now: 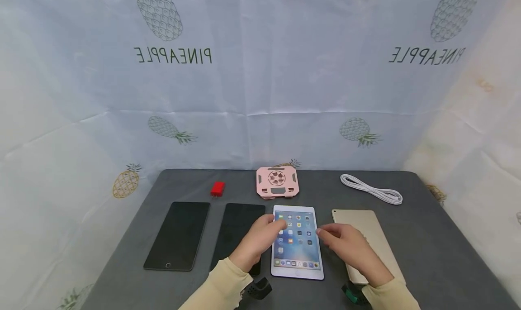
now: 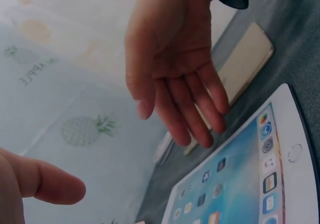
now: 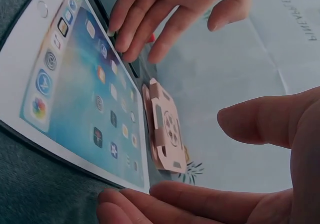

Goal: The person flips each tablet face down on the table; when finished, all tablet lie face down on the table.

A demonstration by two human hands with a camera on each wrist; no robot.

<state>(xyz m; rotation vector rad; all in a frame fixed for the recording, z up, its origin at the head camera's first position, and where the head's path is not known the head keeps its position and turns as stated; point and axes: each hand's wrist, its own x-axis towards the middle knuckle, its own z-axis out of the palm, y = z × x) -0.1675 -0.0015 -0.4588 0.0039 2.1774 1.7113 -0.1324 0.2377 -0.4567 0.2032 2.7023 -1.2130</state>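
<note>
A white tablet [image 1: 299,273] lies face up on the dark table, its screen lit with rows of app icons. My left hand [image 1: 260,237] is at its left edge, with the thumb above the screen. On the other side my right hand [image 1: 350,246] has its fingertips close to the right edge; whether they touch it, I cannot tell. Seen from the left wrist, the right hand [image 2: 175,59] has loosely extended fingers and a thumb held apart. In the right wrist view the left hand [image 3: 185,9] likewise has relaxed fingers, with nothing gripped.
Two black tablets [image 1: 179,235] lie to the left, one partly under my left arm. A gold tablet [image 1: 360,219] rests face down beneath my right forearm. Behind are a red plug [image 1: 217,188], a pink tablet stand [image 1: 277,182] and a bundled white cable [image 1: 372,190].
</note>
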